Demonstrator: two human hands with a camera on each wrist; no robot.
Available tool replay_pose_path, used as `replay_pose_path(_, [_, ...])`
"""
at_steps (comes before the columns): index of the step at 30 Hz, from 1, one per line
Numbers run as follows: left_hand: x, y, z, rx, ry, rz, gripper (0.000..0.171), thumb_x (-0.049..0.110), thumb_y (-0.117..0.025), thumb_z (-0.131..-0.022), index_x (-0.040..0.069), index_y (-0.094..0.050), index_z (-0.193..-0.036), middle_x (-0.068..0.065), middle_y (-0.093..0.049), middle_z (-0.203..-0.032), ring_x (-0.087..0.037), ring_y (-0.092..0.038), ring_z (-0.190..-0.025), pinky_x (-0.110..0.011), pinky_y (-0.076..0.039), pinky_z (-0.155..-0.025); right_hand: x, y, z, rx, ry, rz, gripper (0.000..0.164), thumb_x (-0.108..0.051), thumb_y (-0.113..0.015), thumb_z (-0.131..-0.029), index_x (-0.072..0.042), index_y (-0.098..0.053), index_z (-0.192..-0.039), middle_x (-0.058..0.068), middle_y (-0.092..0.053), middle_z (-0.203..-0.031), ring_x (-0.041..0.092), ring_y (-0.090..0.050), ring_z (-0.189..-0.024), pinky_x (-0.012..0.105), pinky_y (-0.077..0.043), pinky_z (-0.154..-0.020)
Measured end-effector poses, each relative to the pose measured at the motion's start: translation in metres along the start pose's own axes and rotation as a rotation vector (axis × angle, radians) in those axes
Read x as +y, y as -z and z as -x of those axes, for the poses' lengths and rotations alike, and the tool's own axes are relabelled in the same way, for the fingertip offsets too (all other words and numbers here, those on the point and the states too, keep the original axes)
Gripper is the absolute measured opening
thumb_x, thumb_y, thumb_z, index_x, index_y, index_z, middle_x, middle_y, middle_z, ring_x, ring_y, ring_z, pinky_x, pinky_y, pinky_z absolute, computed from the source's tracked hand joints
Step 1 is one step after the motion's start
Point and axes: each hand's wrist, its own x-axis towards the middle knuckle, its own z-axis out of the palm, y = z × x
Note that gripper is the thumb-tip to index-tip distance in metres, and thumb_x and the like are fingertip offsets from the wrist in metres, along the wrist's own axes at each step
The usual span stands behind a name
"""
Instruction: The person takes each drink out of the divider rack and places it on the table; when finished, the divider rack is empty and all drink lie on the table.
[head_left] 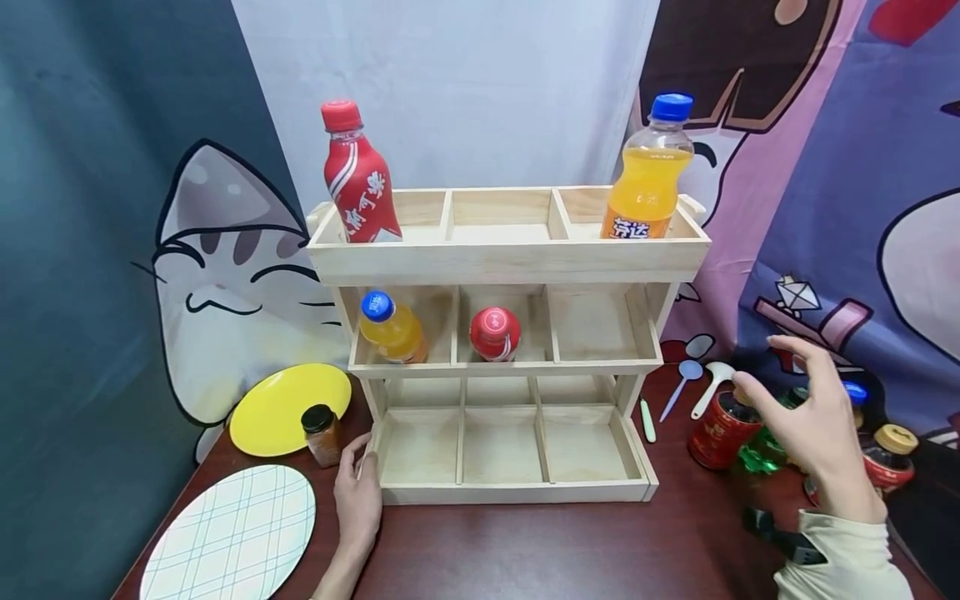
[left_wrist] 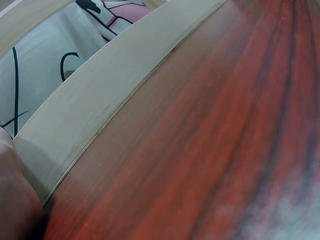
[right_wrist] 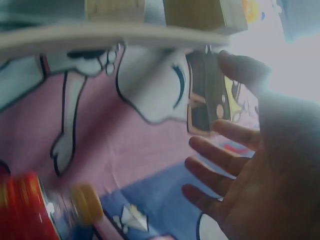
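Observation:
A three-tier wooden rack stands on the dark red table. My left hand rests against the left side of its bottom tier. On the top tier are a red drink bottle at left and an orange soda bottle at right. The middle tier holds a small blue-capped orange soda bottle and a red-capped bottle. My right hand, thumb and fingers spread and holding nothing, is raised beside a red-labelled bottle with a yellow cap. In the right wrist view that bottle lies apart from the fingers.
Behind the right hand stand a green bottle and another red-labelled bottle. A blue spoon, a white ladle and a green-handled utensil lie right of the rack. At left are a yellow plate, a spice jar and a checked plate.

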Motion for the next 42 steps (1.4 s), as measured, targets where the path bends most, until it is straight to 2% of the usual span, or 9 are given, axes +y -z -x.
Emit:
replay_pose_path(3, [-0.001,0.001,0.000,0.004,0.003,-0.003,0.027,0.025,-0.041,-0.094,0.028,-0.051,-0.119,0.002,-0.055,-0.119,-0.009,-0.052,-0.103,-0.012,-0.039,-0.072,-0.013,-0.011,0.001,-0.015,0.039,-0.050,0.065,-0.019,-0.072,-0.074,-0.030,-0.041,-0.131,-0.008,-0.041,-0.133,0.005,-0.032,-0.124,0.033,-0.022,-0.106])
replay_pose_path(7, [-0.002,0.001,0.000,0.002,0.007,0.001,0.027,0.025,-0.040,-0.094,0.027,-0.051,-0.119,0.002,-0.055,-0.120,-0.010,-0.052,-0.105,-0.011,-0.039,-0.073,-0.027,-0.028,-0.002,-0.030,0.137,-0.098,0.070,-0.013,-0.076,-0.069,-0.026,-0.044,-0.130,-0.008,-0.047,-0.127,-0.004,-0.037,-0.116,0.011,-0.024,-0.094])
replay_pose_path(13, [-0.002,0.001,0.000,-0.018,-0.002,0.015,0.028,0.024,-0.040,-0.095,0.024,-0.050,-0.120,-0.001,-0.055,-0.120,-0.012,-0.053,-0.106,-0.011,-0.040,-0.073,-0.051,-0.048,0.003,-0.075,0.271,-0.129,0.076,-0.010,-0.079,-0.064,-0.023,-0.044,-0.130,-0.006,-0.049,-0.114,0.001,-0.043,-0.085,0.010,-0.034,-0.064])
replay_pose_path(18, [-0.002,0.001,0.002,-0.012,0.008,-0.013,0.027,0.025,-0.040,-0.095,0.028,-0.051,-0.119,0.003,-0.054,-0.121,-0.008,-0.051,-0.105,-0.013,-0.039,-0.075,-0.071,-0.064,0.005,-0.121,0.341,-0.185,0.078,-0.009,-0.080,-0.062,-0.018,-0.043,-0.131,0.001,-0.047,-0.126,0.007,-0.041,-0.113,0.010,-0.029,-0.087])
replay_pose_path(22, [-0.001,0.001,0.002,-0.004,-0.004,-0.013,0.027,0.024,-0.041,-0.094,0.028,-0.051,-0.119,0.004,-0.055,-0.120,-0.007,-0.051,-0.102,-0.015,-0.039,-0.074,-0.088,-0.077,0.006,-0.147,0.349,-0.198,0.077,-0.011,-0.080,-0.063,-0.019,-0.043,-0.130,0.000,-0.046,-0.128,0.007,-0.037,-0.119,0.013,-0.024,-0.096])
replay_pose_path(25, [-0.001,0.001,0.001,0.001,-0.007,-0.007,0.027,0.024,-0.041,-0.094,0.029,-0.051,-0.119,0.004,-0.055,-0.119,-0.008,-0.051,-0.100,-0.016,-0.040,-0.073,-0.110,-0.081,0.009,-0.154,0.355,-0.231,0.075,-0.009,-0.079,-0.063,-0.015,-0.044,-0.129,0.004,-0.047,-0.127,0.012,-0.038,-0.118,0.017,-0.025,-0.095])
replay_pose_path(32, [-0.002,0.001,0.000,-0.002,-0.006,0.000,0.027,0.024,-0.041,-0.094,0.028,-0.051,-0.119,0.004,-0.055,-0.119,-0.008,-0.052,-0.100,-0.015,-0.040,-0.073,-0.144,-0.091,0.012,-0.217,0.303,-0.313,0.075,-0.007,-0.077,-0.065,-0.006,-0.039,-0.130,0.010,-0.042,-0.131,0.025,-0.035,-0.121,0.048,-0.027,-0.096])
replay_pose_path(36, [-0.003,-0.001,0.000,-0.002,-0.021,0.004,0.027,0.024,-0.041,-0.094,0.026,-0.051,-0.120,0.003,-0.056,-0.117,-0.009,-0.052,-0.102,-0.013,-0.039,-0.073,-0.154,-0.100,0.012,-0.242,0.257,-0.342,0.077,-0.011,-0.078,-0.066,-0.008,-0.036,-0.131,0.007,-0.039,-0.134,0.025,-0.032,-0.125,0.046,-0.027,-0.099])
replay_pose_path(42, [0.004,0.003,0.001,-0.030,-0.010,0.035,0.028,0.021,-0.042,-0.094,0.022,-0.051,-0.120,-0.003,-0.055,-0.122,-0.012,-0.052,-0.108,-0.010,-0.040,-0.075,-0.172,-0.111,0.010,-0.180,0.332,-0.415,0.078,-0.006,-0.078,-0.065,-0.004,-0.036,-0.130,0.011,-0.041,-0.132,0.025,-0.035,-0.124,0.045,-0.026,-0.102])
